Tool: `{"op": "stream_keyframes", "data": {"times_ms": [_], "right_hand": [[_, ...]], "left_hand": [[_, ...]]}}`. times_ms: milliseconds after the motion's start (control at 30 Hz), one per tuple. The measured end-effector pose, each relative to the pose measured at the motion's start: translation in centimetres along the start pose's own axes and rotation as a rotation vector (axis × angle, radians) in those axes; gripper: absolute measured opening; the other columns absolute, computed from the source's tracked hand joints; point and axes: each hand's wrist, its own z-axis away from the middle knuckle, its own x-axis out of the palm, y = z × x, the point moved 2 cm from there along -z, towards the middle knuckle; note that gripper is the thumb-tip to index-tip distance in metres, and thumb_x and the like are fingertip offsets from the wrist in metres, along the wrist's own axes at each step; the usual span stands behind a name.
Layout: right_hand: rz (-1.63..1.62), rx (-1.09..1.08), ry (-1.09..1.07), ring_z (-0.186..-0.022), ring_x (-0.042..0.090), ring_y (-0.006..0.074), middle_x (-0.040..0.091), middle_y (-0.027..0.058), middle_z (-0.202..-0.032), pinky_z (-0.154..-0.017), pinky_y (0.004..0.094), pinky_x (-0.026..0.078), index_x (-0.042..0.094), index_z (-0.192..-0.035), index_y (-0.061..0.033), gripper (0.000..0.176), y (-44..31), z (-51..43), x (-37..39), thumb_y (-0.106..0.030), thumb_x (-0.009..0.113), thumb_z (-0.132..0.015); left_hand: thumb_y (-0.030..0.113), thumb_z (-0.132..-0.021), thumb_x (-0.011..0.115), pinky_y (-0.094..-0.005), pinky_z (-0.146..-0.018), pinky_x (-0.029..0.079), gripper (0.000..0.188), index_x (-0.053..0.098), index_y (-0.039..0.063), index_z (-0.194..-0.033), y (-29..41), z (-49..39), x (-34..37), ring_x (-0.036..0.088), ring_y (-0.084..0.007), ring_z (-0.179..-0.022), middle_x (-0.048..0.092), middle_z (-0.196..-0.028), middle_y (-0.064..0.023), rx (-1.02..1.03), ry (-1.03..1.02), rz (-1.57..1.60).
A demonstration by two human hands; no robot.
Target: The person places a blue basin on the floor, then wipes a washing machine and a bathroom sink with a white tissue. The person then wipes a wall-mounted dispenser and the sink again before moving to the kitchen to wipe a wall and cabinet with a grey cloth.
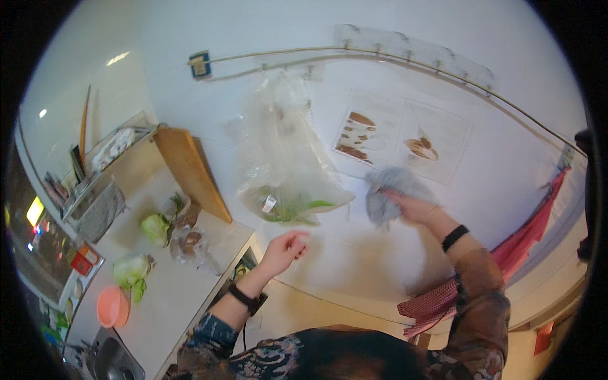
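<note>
My right hand (417, 210) holds a crumpled grey cloth (396, 187) against the white wall (361, 247), just below two printed coffee pictures (363, 137). My left hand (285, 251) is raised in front of the wall, with the index finger stretched out and the others loosely curled. Nothing shows in it. Just above that hand, a clear plastic bag (289, 156) hangs from the hooks on the wall. Green leafy vegetables (294, 211) lie in its bottom, partly veiled by the plastic.
A counter (166, 294) on the left bears lettuce (156, 229), cabbage (130, 271), a pink bowl (113, 306) and a sink (114, 356). A wooden board (192, 171) leans on the wall. A rail (327, 48) with hooks runs above; red cloths (532, 228) hang at right.
</note>
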Motion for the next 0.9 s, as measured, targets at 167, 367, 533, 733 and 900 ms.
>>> {"op": "stream_keyframes", "data": {"times_ms": [167, 367, 533, 733, 900], "right_hand": [[0.714, -0.08, 0.744, -0.13, 0.042, 0.0441, 0.04, 0.0258, -0.145, -0.11, 0.0433, 0.036, 0.045, -0.141, -0.0132, 0.078, -6.9, -0.4, -10.5, 0.012, 0.055, -0.068], [0.814, -0.146, 0.737, -0.132, 0.037, 0.0483, 0.035, 0.0313, -0.146, -0.112, 0.0472, 0.031, 0.046, -0.14, -0.0141, 0.069, -7.6, -1.6, -10.7, -0.003, 0.06, -0.073], [0.85, -0.038, 0.8, -0.132, 0.036, 0.0501, 0.032, 0.0335, -0.146, -0.112, 0.0472, 0.031, 0.042, -0.143, -0.013, 0.069, -8.8, -4.7, -9.4, -0.01, 0.064, -0.078], [0.599, -0.026, 0.767, -0.133, 0.035, 0.0487, 0.034, 0.0326, -0.145, -0.113, 0.0455, 0.031, 0.036, -0.145, -0.0106, 0.073, -10.6, -17.9, -5.7, -0.009, 0.065, -0.078], [0.181, -0.253, 0.49, -0.136, 0.036, 0.0411, 0.037, 0.0252, -0.147, -0.115, 0.0418, 0.029, 0.032, -0.147, -0.0078, 0.075, -9.0, -27.0, 4.0, 0.003, 0.056, -0.077]], "left_hand": [[0.012, -0.099, 0.053, -0.0225, -0.062, 0.048, 0.061, 0.026, 0.018, -0.153, 3.2, -6.1, 2.6, 0.058, -0.0084, -0.073, 0.064, -0.089, -0.0036, 0.121, -0.14, -0.022], [0.012, -0.095, 0.057, -0.0233, -0.053, 0.046, 0.087, -0.007, 0.015, -0.155, 4.7, -12.0, 3.8, 0.059, -0.0106, -0.065, 0.065, -0.086, -0.0075, 0.065, 0.03, 0.049], [0.012, -0.096, 0.055, -0.022, -0.054, 0.045, 0.093, -0.019, 0.011, -0.151, 4.6, -12.2, -2.8, 0.06, -0.0117, -0.065, 0.067, -0.099, -0.0115, 0.138, 0.273, 0.189], [0.01, -0.098, 0.052, -0.0196, -0.054, 0.044, 0.089, -0.018, 0.01, -0.151, 5.4, -9.7, -7.2, 0.06, -0.0112, -0.067, 0.065, -0.105, -0.0131, 0.27, 0.271, 0.329], [0.011, -0.099, 0.049, -0.0232, -0.056, 0.046, 0.084, -0.017, 0.014, -0.153, 5.8, -9.1, -9.2, 0.061, -0.0138, -0.066, 0.064, -0.107, -0.0167, 0.307, 0.244, 0.336]]}}
